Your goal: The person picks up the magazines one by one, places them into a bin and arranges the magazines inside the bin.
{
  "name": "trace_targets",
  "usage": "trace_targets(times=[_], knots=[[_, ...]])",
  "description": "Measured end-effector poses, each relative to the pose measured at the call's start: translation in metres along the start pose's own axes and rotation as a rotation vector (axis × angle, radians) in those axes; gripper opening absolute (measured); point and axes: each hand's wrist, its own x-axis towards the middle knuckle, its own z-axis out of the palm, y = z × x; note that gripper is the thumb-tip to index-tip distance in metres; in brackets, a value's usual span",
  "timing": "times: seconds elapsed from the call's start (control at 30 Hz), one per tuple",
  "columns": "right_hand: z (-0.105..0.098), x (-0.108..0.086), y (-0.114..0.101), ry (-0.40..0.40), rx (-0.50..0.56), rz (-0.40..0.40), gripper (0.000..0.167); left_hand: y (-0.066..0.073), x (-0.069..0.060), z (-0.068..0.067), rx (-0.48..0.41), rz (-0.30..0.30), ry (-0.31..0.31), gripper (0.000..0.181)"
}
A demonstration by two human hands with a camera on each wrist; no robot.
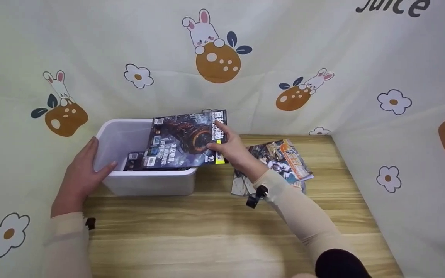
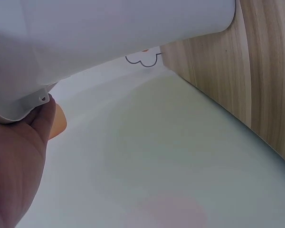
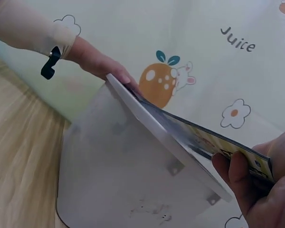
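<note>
right grip [image 1: 235, 150] holds magazine [image 1: 182, 141] — over white bin [image 1: 149, 184]

The wood-grained surface [image 1: 160, 227] is enclosed at the back and on both sides by pale cloth [image 1: 106, 34], lightly creased in places. The cloth is printed with white rabbits [image 1: 204, 36] set against dark-leaved orange fruits [image 1: 218, 65], outlined flowers [image 1: 145, 79] and the word "Juice" [image 3: 238, 39]. A soft, pale sheen is seen on the surface's near part.
</note>
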Motion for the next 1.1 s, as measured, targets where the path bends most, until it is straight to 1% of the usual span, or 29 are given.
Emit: trace_targets(times=[0.1, 0.17, 0.3, 0.47, 0.63, 0.8, 0.97, 1.1], knots=[[0.007, 0.005, -0.003, 0.003, -0.019, -0.017, 0.093, 0.001, 0.006, 0.002, -0.002, 0.008, 0.0, 0.108], [0.014, 0.007, -0.004, -0.001, -0.036, -0.022, 0.092, -0.001, 0.004, 0.002, 0.002, -0.003, 0.001, 0.108], [0.026, 0.01, -0.007, 0.01, -0.044, -0.026, 0.092, 0.0, 0.006, 0.003, 0.0, -0.01, 0.002, 0.108], [0.039, 0.01, -0.007, -0.001, -0.054, -0.002, 0.093, 0.001, 0.006, 0.004, -0.005, -0.014, -0.001, 0.11], [0.048, 0.008, -0.009, -0.008, -0.056, 0.02, 0.094, 0.0, 0.004, 0.003, -0.002, -0.02, -0.003, 0.11], [0.055, 0.008, -0.011, -0.012, -0.101, 0.042, 0.095, 0.001, 0.004, 0.002, 0.012, -0.024, -0.002, 0.112], [0.06, 0.01, -0.012, -0.003, -0.096, 0.054, 0.094, 0.004, 0.005, 0.003, 0.016, -0.011, 0.0, 0.11], [0.069, 0.012, -0.015, -0.017, -0.101, 0.058, 0.094, 0.006, 0.003, 0.002, 0.024, -0.006, 0.01, 0.109]])
